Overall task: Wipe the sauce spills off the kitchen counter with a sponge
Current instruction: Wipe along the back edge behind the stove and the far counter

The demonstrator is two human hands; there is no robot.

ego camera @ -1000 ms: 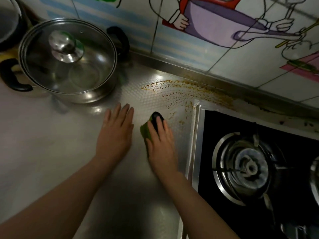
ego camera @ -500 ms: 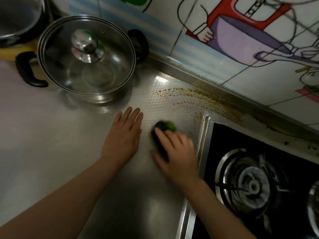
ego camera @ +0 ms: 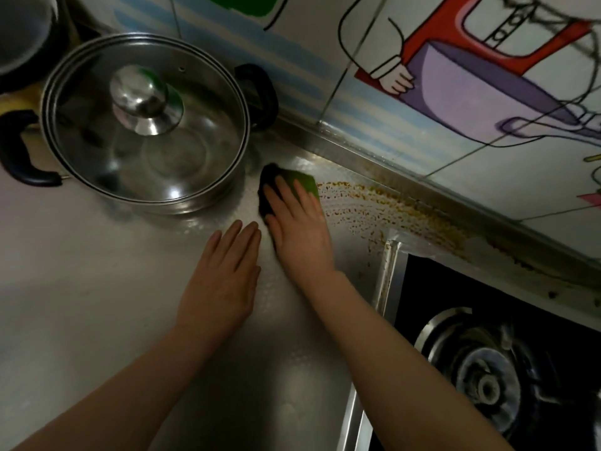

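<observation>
**Clerk:** Item one, step in hand?

**Checker:** Wiping is judged to be under way and far from finished. The sponge [ego camera: 304, 185], green with a dark side, is pressed to the counter [ego camera: 81, 288] under the right hand [ego camera: 297, 229]. It lies at the left end of the sauce spill [ego camera: 374, 206] and just beside the base of the pot [ego camera: 146, 125]. The fingers are laid straight along the top of the sponge, and no curl round it can be seen. The left hand [ego camera: 224, 278] is laid palm down on the bare steel near the right hand, fingers straight and together, with nothing held.

**Clerk:** Item two, next move?

**Checker:** A stroke to the right along the brown band is called for, with the pressure kept up. The strip against the tiled wall [ego camera: 455, 92] and the corner of the hob [ego camera: 455, 288] are to be reached, since speckles are seen thickest there. The raised hob edge is likely to trap residue.

**Clerk:** Item three, counts?

**Checker:**
- Sponge: one.
- Hands: two.
- Spill: one streaked band with scattered specks round the hob corner.
- Pot: one, closed by one glass lid [ego camera: 182, 151], with two black handles [ego camera: 19, 151].
- Burner [ego camera: 481, 382]: one is seen whole, and whether another lies past the right edge cannot be told.
- Dark vessel [ego camera: 22, 37]: one, cut off at the upper left.
</observation>
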